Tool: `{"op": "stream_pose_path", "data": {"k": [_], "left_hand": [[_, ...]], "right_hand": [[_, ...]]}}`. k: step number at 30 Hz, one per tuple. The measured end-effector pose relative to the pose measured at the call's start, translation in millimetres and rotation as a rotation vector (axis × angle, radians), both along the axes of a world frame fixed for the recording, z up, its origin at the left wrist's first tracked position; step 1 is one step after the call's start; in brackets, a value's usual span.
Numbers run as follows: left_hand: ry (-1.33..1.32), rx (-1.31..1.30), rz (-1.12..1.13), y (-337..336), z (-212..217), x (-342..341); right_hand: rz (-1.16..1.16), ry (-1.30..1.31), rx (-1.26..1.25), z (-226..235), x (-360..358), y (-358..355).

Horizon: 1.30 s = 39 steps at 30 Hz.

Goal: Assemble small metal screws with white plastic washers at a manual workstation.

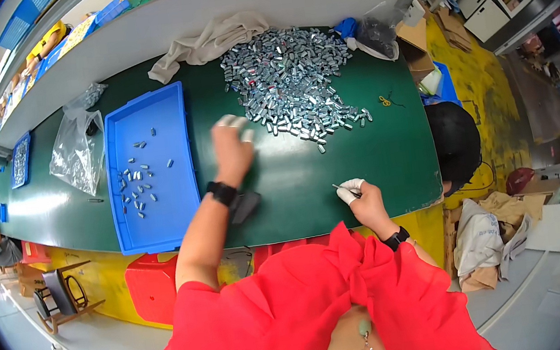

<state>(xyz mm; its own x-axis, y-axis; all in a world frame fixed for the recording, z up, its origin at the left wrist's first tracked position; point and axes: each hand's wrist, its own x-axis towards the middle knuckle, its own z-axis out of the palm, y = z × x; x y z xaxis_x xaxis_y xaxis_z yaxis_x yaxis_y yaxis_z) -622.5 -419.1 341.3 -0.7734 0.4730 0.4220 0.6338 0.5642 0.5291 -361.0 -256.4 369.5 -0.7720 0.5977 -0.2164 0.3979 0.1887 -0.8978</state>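
A large heap of small grey metal pieces (296,75) is spread on the green table (282,195), thinning toward me. My left hand (233,149), its fingertips in white covers, hovers left of the heap, blurred by motion; whether anything is in it cannot be made out. Close to the table's front edge, my right hand (367,200) pinches a slim rod-like tool (339,186) between white-covered fingers. On the left sits a shallow blue tray (177,187) with several of the same metal pieces (135,182) scattered inside.
A cream cloth (208,42) lies behind the heap, against a low white partition (137,35). Beyond the tray is a clear plastic bag (77,147). At the right are a twist of yellow-black cord (388,101) and a dark bag (376,36). A red stool (153,288) stands below.
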Motion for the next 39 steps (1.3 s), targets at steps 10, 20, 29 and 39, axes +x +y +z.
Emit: {"op": "stream_pose_path", "data": {"k": [10, 20, 29, 39], "left_hand": [[0.006, -0.315, -0.097, 67, -35, 11], [-0.392, -0.395, -0.069, 26, -19, 98], [-0.478, -0.126, -0.021, 25, -27, 145], [-0.338, -0.133, -0.629, 1, 29, 159]], "right_hand": [[-0.013, -0.039, -0.040, -16, 22, 9], [0.286, -0.019, -0.106, -27, 11, 52], [0.439, 0.014, -0.047, -25, 5, 50], [0.373, -0.061, 0.275, -1, 4, -9]]}}
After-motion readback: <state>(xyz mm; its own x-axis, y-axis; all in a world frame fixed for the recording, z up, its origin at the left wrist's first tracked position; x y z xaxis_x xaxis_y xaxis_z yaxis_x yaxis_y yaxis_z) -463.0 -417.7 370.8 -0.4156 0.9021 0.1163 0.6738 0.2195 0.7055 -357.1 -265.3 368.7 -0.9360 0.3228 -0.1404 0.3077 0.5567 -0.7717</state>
